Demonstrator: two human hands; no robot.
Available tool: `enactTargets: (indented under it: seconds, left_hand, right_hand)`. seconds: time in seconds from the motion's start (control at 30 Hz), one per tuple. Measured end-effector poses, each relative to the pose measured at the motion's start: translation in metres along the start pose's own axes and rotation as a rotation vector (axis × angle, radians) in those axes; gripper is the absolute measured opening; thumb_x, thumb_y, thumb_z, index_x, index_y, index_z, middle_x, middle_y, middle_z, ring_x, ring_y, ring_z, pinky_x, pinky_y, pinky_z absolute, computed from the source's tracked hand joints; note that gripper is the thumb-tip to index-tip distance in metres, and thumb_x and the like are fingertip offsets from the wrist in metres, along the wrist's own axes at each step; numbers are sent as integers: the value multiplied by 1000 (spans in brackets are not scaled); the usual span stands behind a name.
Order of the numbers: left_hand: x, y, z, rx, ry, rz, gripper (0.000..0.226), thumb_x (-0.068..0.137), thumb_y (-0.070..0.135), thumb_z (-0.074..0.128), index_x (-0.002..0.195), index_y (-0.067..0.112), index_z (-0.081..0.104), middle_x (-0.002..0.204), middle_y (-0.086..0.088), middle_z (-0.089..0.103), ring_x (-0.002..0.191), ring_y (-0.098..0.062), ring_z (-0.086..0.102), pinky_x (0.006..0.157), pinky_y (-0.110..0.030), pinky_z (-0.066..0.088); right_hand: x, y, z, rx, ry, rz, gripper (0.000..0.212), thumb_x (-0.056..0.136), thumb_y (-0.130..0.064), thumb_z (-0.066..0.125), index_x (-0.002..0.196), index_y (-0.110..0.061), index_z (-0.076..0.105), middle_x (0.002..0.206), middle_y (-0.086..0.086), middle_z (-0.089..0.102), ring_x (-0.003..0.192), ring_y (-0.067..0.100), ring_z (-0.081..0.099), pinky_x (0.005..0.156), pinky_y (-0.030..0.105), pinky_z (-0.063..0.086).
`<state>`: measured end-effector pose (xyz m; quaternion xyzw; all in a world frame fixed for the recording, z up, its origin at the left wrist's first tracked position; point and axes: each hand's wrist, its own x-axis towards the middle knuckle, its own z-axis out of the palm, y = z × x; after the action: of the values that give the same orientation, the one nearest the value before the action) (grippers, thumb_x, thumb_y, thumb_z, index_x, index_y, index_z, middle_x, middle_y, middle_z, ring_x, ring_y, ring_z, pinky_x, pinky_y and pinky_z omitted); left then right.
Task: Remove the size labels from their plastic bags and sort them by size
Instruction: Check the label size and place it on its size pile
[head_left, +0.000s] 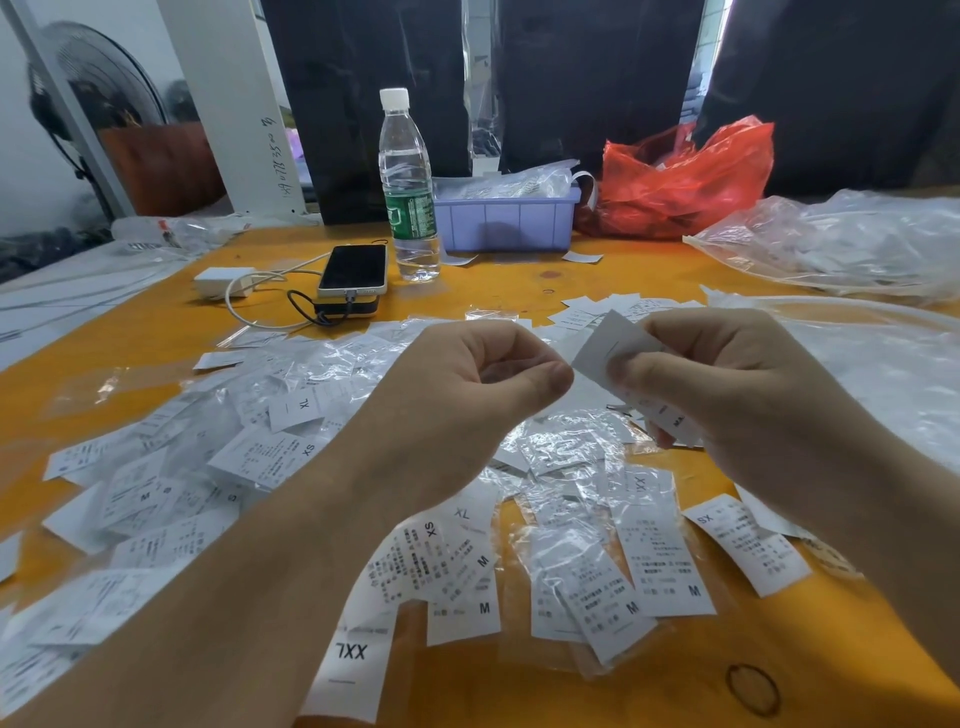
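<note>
Over our orange worktop (519, 291) strewn with bagged size labels (623, 571), our right hand (727, 395) pinches a white label (608, 345), its long axis slanting toward our left hand (467, 384), whose curled fingers (540, 376) nearly touch it.

Right hand (727, 384) pinches label (610, 345) – left hand (467, 384) curled, label pile (291, 457) beneath.
</note>
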<state>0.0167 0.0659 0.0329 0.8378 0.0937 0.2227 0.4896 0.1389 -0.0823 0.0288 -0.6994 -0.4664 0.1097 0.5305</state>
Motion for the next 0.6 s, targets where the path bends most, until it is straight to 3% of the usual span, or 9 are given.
enactTargets:
  seconds: [0.33,0.5,0.6]
  left_hand:
    - [1,-1,0,-41,-55,14,9,89,25,65,85,20,71,64,20,66,61,7,59,56,-5,42]
    - [1,-1,1,-40,-66,6,10,89,27,66,84,20,72,70,12,68,62,4,59,56,-7,42]
    - [1,-2,1,-27,-62,5,11,88,30,66,86,22,74,76,10,70,67,2,59,59,-9,43]
  right_hand:
    - [-1,1,1,-54,-138,-6,23,78,-33,56,74,-15,69,72,23,51,57,20,45,55,36,39]
    - [-2,2,3,-129,-163,-36,23,79,-33,55,66,-15,61,55,-5,40,52,11,39,50,29,33]
    - [-1,5,3,-120,-180,-36,26,79,-34,56,68,-12,62,58,5,42,54,17,42,51,34,36]
